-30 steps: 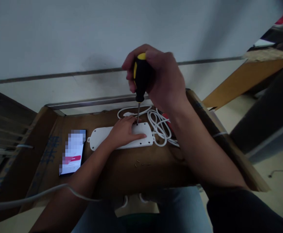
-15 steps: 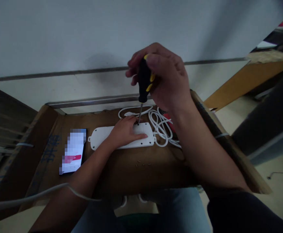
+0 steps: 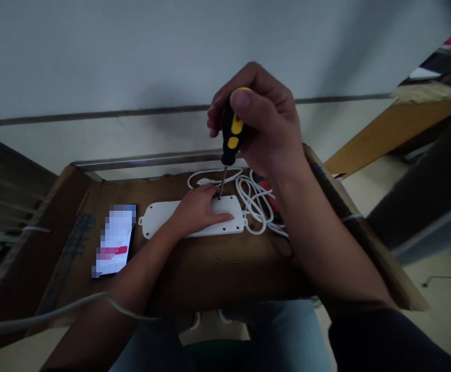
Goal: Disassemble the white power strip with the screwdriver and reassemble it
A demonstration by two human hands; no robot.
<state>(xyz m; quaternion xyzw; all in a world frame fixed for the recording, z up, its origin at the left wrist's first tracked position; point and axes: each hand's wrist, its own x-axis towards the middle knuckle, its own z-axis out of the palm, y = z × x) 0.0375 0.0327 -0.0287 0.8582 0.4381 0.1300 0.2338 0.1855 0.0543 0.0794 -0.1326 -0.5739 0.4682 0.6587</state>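
Note:
A white power strip (image 3: 159, 214) lies face down on the brown cardboard surface (image 3: 194, 279), with small dark screw holes along its edges. My left hand (image 3: 198, 209) rests across its middle, thumb and fingers spread, pressing on it. Above it, my right hand (image 3: 264, 111) is wrapped round the handle of a black and yellow screwdriver (image 3: 232, 137). The screwdriver stands nearly upright, its tip at a hole near the strip's far edge, beside my left fingertips. Several tiny screws (image 3: 229, 262) lie nearer to me.
At the left lies a phone (image 3: 117, 240) with its screen lit. A coiled white cable (image 3: 254, 201) and a red object (image 3: 268, 195) are right of the strip. Another white cable (image 3: 70, 307) crosses the lower left. Raised cardboard sides flank the surface.
My right hand has turned the screwdriver handle, so that more of its yellow part shows. My left hand keeps its place on the strip. The view has shifted slightly.

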